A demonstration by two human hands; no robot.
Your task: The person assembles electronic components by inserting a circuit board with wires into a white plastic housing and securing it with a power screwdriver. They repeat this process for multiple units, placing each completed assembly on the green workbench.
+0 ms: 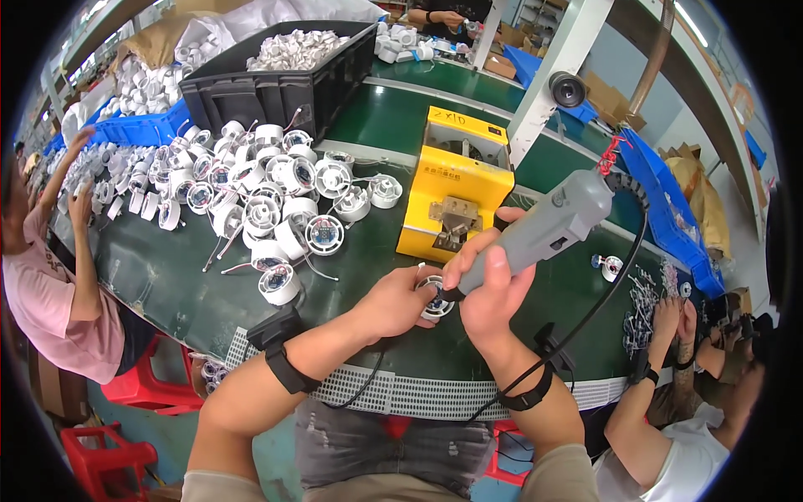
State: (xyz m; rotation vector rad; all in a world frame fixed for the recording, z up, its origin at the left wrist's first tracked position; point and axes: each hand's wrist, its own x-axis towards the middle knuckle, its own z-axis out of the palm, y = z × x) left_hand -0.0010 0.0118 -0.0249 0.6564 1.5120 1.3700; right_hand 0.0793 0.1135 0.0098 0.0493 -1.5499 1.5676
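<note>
Beyond gray screwdriver [542, 227], 1 yellow machine [465, 182], black bin [253, 99]

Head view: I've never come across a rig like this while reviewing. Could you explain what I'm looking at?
There is no robot here, only a person's bare hands. A wide fisheye camera on the person's head looks down, so straight edges bend near the rim.

The left hand steadies a round white part against the green bench. The right hand grips a grey handheld power tool, its dark nose at the part.

Loose white parts are heaped on the left, before a black crate. A yellow machine stands beyond the hands. Other people work at both sides.
</note>
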